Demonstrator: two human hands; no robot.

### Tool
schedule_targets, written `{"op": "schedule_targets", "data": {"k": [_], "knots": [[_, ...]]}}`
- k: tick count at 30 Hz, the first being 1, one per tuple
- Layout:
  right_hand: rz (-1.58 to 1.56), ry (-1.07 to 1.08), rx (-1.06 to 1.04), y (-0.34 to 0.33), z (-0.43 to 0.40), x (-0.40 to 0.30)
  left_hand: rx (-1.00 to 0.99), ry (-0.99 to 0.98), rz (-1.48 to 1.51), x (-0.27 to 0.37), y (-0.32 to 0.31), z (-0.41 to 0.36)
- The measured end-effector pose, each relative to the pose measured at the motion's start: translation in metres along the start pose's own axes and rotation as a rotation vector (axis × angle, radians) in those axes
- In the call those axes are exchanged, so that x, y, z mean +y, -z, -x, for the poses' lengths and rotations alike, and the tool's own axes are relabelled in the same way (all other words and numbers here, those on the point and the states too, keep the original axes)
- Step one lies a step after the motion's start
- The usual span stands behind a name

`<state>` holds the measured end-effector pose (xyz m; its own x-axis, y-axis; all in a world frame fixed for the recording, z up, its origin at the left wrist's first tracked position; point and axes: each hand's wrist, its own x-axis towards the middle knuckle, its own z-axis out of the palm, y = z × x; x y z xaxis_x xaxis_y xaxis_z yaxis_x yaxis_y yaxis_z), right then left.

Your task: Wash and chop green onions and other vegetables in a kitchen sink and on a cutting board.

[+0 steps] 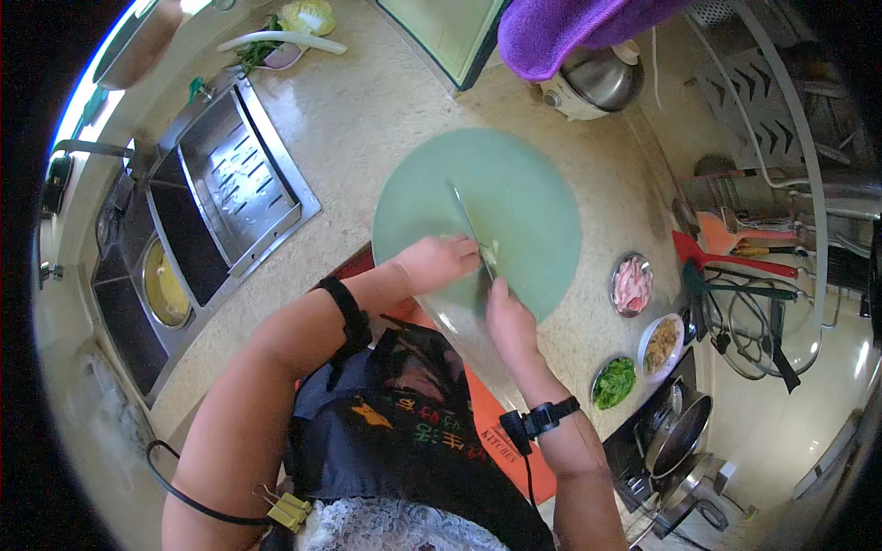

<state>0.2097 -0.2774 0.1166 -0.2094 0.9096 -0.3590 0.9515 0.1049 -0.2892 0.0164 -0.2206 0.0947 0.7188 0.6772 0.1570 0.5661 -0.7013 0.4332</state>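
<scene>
A round green cutting board point(413, 186) lies on the counter before me. My right hand point(510, 320) grips the handle of a kitchen knife point(462, 205), its blade pointing away from me over the board. Small pale green vegetable pieces point(490, 251) lie along the blade's right side. My left hand point(441, 263) is at the blade's left side, with its fingers curled close to the metal. Whatever may be under those fingers is hidden.
Rightward stand a dish of pink sliced meat point(632, 284), a bowl of brownish food point(661, 346) and a dish of chopped greens point(614, 383). A pan point(679, 435) sits by the stove. Left is a sink point(189, 241); a purple towel point(544, 41) hangs at the top.
</scene>
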Motion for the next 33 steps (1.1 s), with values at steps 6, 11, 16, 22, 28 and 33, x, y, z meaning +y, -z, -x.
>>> {"op": "schedule_targets", "data": {"k": [6, 11, 16, 22, 28, 33], "knots": [[-0.082, -0.033, 0.047, 0.006, 0.003, -0.002, 0.009, -0.029, 0.004, -0.009, 0.0, 0.005], [-0.015, -0.005, -0.127, 0.024, 0.012, -0.011, 0.033, -0.032, -0.002, -0.01, -0.002, 0.01], [-0.096, -0.009, 0.01, 0.005, -0.011, -0.015, 0.012, -0.047, -0.005, -0.007, -0.004, 0.008], [-0.127, -0.01, -0.021, 0.022, 0.008, -0.019, 0.037, -0.033, 0.057, -0.016, 0.0, 0.016], [-0.163, 0.016, 0.005, 0.01, 0.002, -0.018, -0.015, 0.016, 0.055, -0.012, 0.008, 0.011], [-0.161, -0.022, 0.014, 0.001, -0.011, -0.023, 0.002, -0.019, 0.078, -0.021, 0.005, 0.018]]}}
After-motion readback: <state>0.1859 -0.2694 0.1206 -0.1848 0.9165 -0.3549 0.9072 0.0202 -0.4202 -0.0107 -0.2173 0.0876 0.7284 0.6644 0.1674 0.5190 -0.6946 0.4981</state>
